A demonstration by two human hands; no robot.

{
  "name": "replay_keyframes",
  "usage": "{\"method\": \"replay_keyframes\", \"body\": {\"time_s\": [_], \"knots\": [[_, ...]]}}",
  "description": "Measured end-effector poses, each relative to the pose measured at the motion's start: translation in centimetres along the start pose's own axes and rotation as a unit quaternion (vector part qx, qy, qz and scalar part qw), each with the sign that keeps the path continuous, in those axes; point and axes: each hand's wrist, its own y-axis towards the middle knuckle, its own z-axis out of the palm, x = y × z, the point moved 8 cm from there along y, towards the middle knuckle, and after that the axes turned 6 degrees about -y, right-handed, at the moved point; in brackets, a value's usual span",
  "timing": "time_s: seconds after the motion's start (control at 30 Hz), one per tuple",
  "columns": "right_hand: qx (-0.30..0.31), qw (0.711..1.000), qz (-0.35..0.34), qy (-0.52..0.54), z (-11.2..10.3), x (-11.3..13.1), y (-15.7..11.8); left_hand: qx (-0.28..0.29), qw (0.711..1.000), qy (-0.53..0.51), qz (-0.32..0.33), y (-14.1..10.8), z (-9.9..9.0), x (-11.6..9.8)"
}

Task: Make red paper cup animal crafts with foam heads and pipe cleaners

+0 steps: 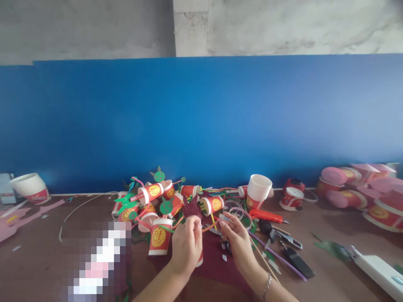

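Observation:
My left hand is closed around a red paper cup, mostly hidden behind the fingers. A maroon rabbit-head cutout stands up above that hand. From the cup a thin orange strip sticks out to the right, and my right hand pinches at its far end. A small whitish piece shows by the right fingertips; what it is I cannot make out. Just left of my left hand stands a red-and-white paper cup with a gold emblem, a green face cutout above it.
Behind my hands lies a heap of decorated cups. Stacked white cups, an orange-red cutter, keys with a black fob and a white-handled tool are on the right. Maroon paper lies below; a blue panel stands behind.

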Motion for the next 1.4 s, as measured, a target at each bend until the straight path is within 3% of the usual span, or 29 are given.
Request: {"method": "replay_keyframes", "body": {"time_s": [0.63, 0.87, 1.0, 1.23, 1.4], "knots": [[0.054, 0.998, 0.033, -0.026, 0.5, -0.8, 0.6, -0.001, 1.0, 0.007, 0.021, -0.1, -0.1, -0.5], [0.076, 0.997, 0.022, -0.014, 0.9, 0.1, 0.3, 0.003, 0.996, 0.056, 0.071, 0.0, -0.1, -2.2], [0.063, 0.997, 0.031, -0.01, 0.8, 0.6, 0.2, 0.041, 0.991, 0.082, 0.099, -0.2, 0.7, -3.2], [0.049, 0.998, -0.046, 0.0, 0.5, 1.8, 0.4, 0.091, 0.989, 0.056, 0.104, -1.0, 1.9, -3.4], [0.077, 0.995, -0.059, -0.022, 0.9, 2.6, 0.1, 0.096, 0.985, 0.04, 0.14, -1.6, 2.1, -4.2]]}}
